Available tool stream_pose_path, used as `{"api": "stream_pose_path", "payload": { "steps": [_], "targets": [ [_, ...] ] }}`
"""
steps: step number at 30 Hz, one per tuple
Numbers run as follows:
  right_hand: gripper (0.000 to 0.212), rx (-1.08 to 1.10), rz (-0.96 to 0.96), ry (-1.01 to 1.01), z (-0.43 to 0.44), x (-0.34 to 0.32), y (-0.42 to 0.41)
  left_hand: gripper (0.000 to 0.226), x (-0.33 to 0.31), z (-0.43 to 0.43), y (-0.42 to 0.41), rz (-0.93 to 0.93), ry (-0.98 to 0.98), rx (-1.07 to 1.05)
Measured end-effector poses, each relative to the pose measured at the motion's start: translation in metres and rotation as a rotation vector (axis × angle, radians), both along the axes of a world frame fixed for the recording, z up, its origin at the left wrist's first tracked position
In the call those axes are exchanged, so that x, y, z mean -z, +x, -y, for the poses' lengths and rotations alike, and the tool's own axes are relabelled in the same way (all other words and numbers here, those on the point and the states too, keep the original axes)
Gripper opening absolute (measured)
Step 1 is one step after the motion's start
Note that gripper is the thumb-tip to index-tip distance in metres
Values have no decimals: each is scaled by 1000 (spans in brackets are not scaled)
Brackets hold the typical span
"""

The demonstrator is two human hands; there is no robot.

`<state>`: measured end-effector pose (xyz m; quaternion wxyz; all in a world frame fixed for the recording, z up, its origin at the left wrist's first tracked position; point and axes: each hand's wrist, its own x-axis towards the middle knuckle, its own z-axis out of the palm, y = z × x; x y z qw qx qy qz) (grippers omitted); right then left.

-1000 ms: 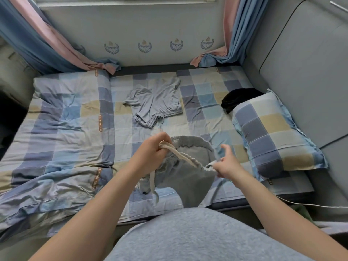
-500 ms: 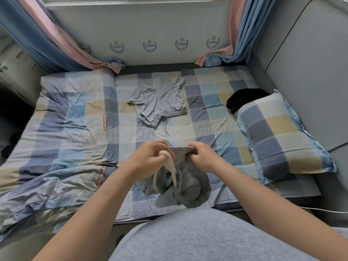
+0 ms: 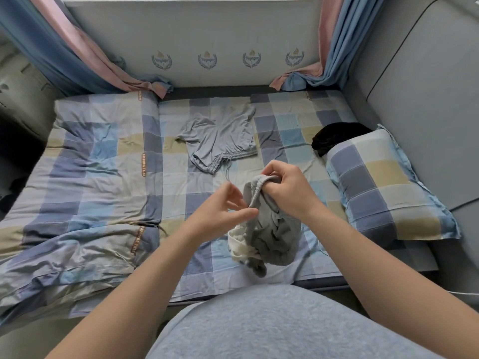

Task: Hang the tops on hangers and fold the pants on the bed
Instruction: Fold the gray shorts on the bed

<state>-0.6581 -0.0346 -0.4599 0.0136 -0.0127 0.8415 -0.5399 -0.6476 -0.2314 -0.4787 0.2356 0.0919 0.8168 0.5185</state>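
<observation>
The fingers of my right hand [image 3: 287, 193] grip the bunched grey pants [image 3: 274, 234] above the bed [image 3: 103, 177]. My left hand [image 3: 220, 211] curls just beside them; I cannot tell if it pinches anything. The dangling white cord [image 3: 238, 242] could tangle up my fold.

Home bedroom: checked bed [image 3: 181, 250], pillow [image 3: 383, 182], curtains [image 3: 334, 47]

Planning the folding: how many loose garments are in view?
3: grey pants gripped by the right hand, grey shorts flat mid-bed, black garment behind the pillow; more may be hidden.
</observation>
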Motion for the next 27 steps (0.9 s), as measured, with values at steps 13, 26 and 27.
{"api": "stream_pose_path", "payload": {
  "steps": [13,26,27],
  "targets": [
    [14,60,-77,132,-17,-8,-4,17,32,-24,-1,-404,-326,-133],
    [19,133,185,1001,-104,73,-10,15,100,120,-28,11,-842,-435],
    [19,185,244,979,-113,78,-9,13,105,130,-26,55,-830,-464]
  ]
}}
